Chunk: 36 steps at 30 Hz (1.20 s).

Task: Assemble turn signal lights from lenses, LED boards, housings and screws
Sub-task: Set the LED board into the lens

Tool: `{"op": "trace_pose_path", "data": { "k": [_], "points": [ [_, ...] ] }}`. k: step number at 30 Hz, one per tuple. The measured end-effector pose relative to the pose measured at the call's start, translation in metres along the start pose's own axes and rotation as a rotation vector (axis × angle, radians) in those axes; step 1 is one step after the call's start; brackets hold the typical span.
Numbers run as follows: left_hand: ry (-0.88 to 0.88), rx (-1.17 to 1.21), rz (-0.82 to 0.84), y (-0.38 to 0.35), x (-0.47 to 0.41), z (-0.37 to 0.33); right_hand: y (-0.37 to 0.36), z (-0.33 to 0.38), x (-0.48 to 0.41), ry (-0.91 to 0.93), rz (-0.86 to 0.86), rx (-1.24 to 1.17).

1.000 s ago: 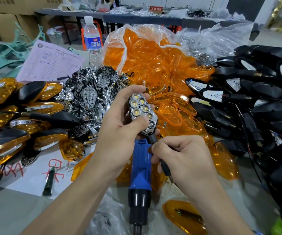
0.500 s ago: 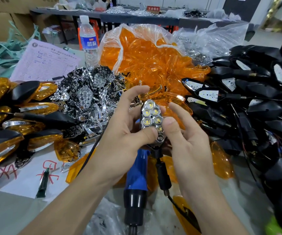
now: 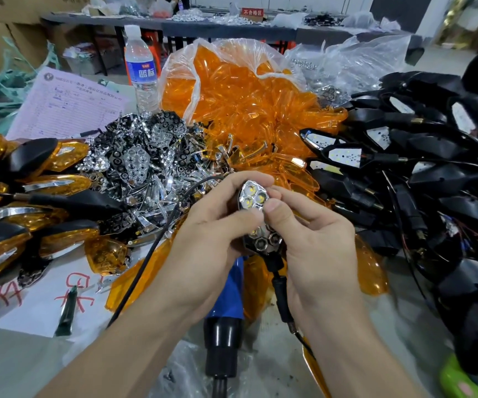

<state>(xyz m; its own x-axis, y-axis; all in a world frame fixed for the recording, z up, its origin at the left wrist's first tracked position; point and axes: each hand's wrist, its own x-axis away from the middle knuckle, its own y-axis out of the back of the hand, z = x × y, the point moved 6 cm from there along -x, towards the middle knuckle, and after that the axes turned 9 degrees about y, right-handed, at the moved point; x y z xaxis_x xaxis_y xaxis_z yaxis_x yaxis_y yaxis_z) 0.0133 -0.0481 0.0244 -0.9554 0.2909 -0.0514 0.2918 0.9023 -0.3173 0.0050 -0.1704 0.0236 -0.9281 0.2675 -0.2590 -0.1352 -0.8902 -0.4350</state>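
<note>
Hands both on one part: left hand (image 3: 212, 237) curls round from the side with its thumb across the chrome reflector (image 3: 253, 196). Right hand (image 3: 315, 237) pinches the same reflector, thumb on its face, fingers behind.

A second ago right gripped the stem (image 3: 278, 282); it has come up to the face. I read that as pressing the reflector home into its housing (image 3: 266, 257). Lens and screws not yet on.

Unit is held in the air above the blue screwdriver (image 3: 227, 294).

Around it:
- bag of orange lenses (image 3: 246, 90) behind
- loose reflector pile (image 3: 145, 162) left
- black housings with LED boards (image 3: 404, 156) right
- finished lights (image 3: 31, 179) far left

Thumbs hide the reflector's middle, so seating can't be checked. Black lead (image 3: 151, 254) trails past the left wrist.
</note>
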Motion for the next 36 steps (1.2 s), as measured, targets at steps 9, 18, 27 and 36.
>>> {"op": "trace_pose_path", "data": {
  "k": [9, 18, 27, 36],
  "points": [
    [-0.004, 0.052, -0.228, 0.014, -0.004, 0.005, -0.005, -0.005, 0.003, 0.066, 0.019, 0.085],
    [-0.135, -0.043, -0.254, 0.016, -0.002, -0.001, -0.009, -0.016, 0.006, -0.034, 0.263, 0.446],
    [-0.026, -0.238, -0.246, 0.026, -0.004, -0.005, -0.008, 0.002, 0.007, 0.128, 0.27, 0.453],
    [0.056, -0.09, -0.264, 0.022, -0.003, -0.002, -0.005, 0.006, 0.003, 0.201, 0.263, 0.513]
  ]
}}
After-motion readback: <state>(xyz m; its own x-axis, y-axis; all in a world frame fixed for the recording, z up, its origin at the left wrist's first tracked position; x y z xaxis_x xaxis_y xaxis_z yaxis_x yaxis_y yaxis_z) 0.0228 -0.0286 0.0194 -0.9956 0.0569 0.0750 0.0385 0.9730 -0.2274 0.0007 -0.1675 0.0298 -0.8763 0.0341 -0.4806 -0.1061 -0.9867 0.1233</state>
